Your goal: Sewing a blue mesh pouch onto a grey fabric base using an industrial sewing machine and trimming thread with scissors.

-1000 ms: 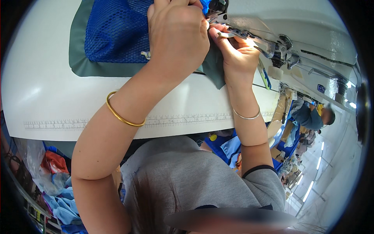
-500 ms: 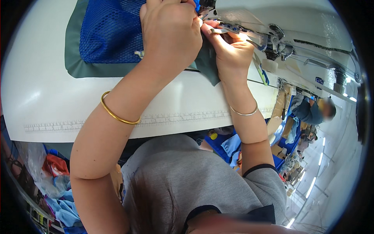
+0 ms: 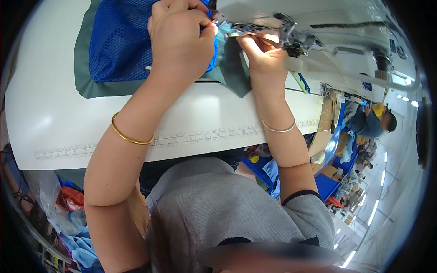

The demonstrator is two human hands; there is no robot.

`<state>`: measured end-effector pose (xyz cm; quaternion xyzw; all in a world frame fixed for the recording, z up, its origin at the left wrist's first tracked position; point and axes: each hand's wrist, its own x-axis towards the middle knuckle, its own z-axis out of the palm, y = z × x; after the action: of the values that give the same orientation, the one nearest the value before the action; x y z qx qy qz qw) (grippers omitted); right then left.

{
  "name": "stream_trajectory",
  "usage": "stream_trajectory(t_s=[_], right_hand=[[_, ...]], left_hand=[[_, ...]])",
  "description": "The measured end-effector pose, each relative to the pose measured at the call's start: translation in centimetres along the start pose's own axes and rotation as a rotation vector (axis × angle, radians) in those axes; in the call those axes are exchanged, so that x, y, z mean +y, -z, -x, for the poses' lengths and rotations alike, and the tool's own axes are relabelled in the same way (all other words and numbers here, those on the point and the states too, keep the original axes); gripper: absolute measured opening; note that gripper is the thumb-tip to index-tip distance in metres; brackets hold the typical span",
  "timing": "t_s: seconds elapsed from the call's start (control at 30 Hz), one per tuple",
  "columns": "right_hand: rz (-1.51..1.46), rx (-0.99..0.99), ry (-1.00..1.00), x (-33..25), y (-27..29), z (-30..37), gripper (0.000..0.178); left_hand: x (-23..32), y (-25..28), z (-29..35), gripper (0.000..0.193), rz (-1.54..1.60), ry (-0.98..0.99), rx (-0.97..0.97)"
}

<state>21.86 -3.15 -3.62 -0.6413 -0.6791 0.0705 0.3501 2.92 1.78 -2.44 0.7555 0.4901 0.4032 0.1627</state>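
A piece of blue mesh (image 3: pixel 120 43) lies on grey-green fabric (image 3: pixel 114 87) at the far left of the white table. My left hand (image 3: pixel 182 43) is closed on the right edge of the mesh, fingers bent and thumb toward the sewing machine (image 3: pixel 291 29). Just below the machine's metal presser parts, my right hand (image 3: pixel 264 54) pinches the grey-green fabric, whose loose corner hangs beside the thumb. The machine's metal parts cover some of the right fingertips. A short pale cord end (image 3: pixel 148 68) shows at the mesh beside my left wrist.
A printed ruler (image 3: pixel 205 135) runs along the near part of the white table (image 3: pixel 50 109). Yellow-green thread snips (image 3: pixel 300 83) lie right of my right wrist. Blue bins (image 3: pixel 325 185) and cardboard (image 3: pixel 322 132) stand at the right, with another person (image 3: pixel 368 122) beyond. Bagged cloth (image 3: pixel 75 214) sits lower left.
My left hand has shifted left and a little nearer, still on the mesh edge. More blue edge and grey-green fabric show between the hands. The whole view has shifted slightly.
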Motion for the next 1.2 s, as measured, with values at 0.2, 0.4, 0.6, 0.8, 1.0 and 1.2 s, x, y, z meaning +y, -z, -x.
stream_trajectory(t_s=[0.2, 0.4, 0.6, 0.8, 1.0, 1.2], right_hand=[[-1.093, 0.255, -0.587, -1.3, 2.3, -1.0, 0.014], [-1.519, 0.224, -1.023, -0.2, 5.7, -2.6, 0.012], [-0.899, -0.093, -0.639, -1.6, 6.3, -0.5, 0.006], [0.18, -0.175, 0.464, -2.0, 3.9, 2.2, 0.031], [0.227, -0.139, 0.452, -1.7, 3.2, 2.0, 0.026], [0.209, -0.125, 0.428, -1.9, 3.0, 1.7, 0.022]], left_hand=[[0.7, 1.5, -0.1, 0.013, 0.039, -0.051, 0.05], [1.5, 4.3, 0.1, 0.021, -0.083, -0.349, -0.075], [1.1, 4.8, 1.1, 0.019, -0.051, -0.494, -0.298], [0.6, 4.3, 0.8, 0.019, -0.109, -0.62, -0.278], [0.3, 4.3, 0.7, 0.019, -0.112, -0.615, -0.271], [-0.1, 4.2, 0.3, 0.017, -0.104, -0.609, -0.265]])
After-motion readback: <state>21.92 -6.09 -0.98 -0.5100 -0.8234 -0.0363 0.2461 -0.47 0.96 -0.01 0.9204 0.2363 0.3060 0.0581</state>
